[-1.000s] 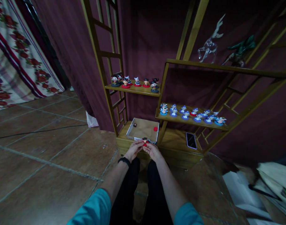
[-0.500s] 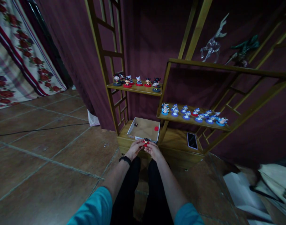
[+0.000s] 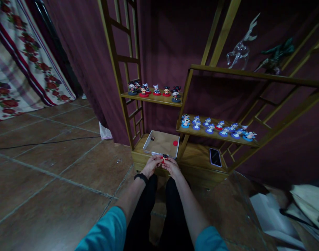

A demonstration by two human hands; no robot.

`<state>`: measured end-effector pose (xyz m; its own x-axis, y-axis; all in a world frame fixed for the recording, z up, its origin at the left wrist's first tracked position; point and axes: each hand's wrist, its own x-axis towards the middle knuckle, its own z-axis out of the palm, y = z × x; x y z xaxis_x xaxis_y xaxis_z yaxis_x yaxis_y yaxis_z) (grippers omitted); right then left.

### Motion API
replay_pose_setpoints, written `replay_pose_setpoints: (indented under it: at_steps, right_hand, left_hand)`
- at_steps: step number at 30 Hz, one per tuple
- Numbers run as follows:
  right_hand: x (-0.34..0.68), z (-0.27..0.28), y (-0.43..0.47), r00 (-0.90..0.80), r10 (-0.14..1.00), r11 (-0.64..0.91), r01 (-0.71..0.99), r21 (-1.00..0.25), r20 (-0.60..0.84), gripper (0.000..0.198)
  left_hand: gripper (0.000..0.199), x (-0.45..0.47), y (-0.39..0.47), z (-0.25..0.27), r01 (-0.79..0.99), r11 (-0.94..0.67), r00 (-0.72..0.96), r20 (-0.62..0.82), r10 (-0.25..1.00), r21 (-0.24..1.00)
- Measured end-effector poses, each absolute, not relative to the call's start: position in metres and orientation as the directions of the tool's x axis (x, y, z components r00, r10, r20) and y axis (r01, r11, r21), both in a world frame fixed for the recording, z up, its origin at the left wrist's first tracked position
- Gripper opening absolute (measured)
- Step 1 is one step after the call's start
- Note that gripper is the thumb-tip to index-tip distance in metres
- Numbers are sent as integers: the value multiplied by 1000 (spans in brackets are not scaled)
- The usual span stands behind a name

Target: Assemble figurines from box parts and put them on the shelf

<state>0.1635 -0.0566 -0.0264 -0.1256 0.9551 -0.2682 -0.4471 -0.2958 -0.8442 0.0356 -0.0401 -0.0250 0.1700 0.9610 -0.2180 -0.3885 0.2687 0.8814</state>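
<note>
Between my two hands is a small figurine (image 3: 164, 158) with black hair and a red lower part. My left hand (image 3: 152, 165) grips it from the left with closed fingers, and my right hand (image 3: 172, 166) grips it from the right. Both are just in front of a shallow cardboard box (image 3: 161, 143) on the lowest shelf. Inside the box lie a small dark-haired piece (image 3: 152, 138) near the left wall and a red round base (image 3: 175, 143) near the right wall. My fingers partly cover the figurine's lower part.
The wooden rack holds several dark-haired figurines (image 3: 166, 91) on the upper left shelf (image 3: 154, 99) and several blue-purple ones (image 3: 210, 128) on the right shelf. A phone (image 3: 215, 157) lies at lower right. A clear deer ornament (image 3: 240, 52) stands on top. A cable (image 3: 70, 140) crosses the floor.
The view has shifted slightly, so the rack appears a little further right. Both hands keep hold of the figurine, which looks tilted a bit differently.
</note>
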Motion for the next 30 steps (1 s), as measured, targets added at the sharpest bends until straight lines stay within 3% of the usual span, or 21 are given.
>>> replay_pose_setpoints:
  at_steps: [12,20,26,30]
  right_hand:
    - [161,-22,-58,-94,969,-247,-420,-873,-229,26]
    - [164,-30,-56,-77,968,-245,-499,-831,-239,31]
    - [167,-27,-56,-98,958,-283,-462,-840,-269,36]
    - [166,-25,-59,-124,954,-301,-430,-851,-274,31]
  left_hand:
    - [28,39,-42,-25,-372,215,107,-188,976,903]
    - [37,42,-46,-23,-260,85,104,-60,993,962]
    - [46,46,-49,-28,-70,-41,107,49,993,997]
    - [46,46,-55,-27,191,-161,43,156,987,968]
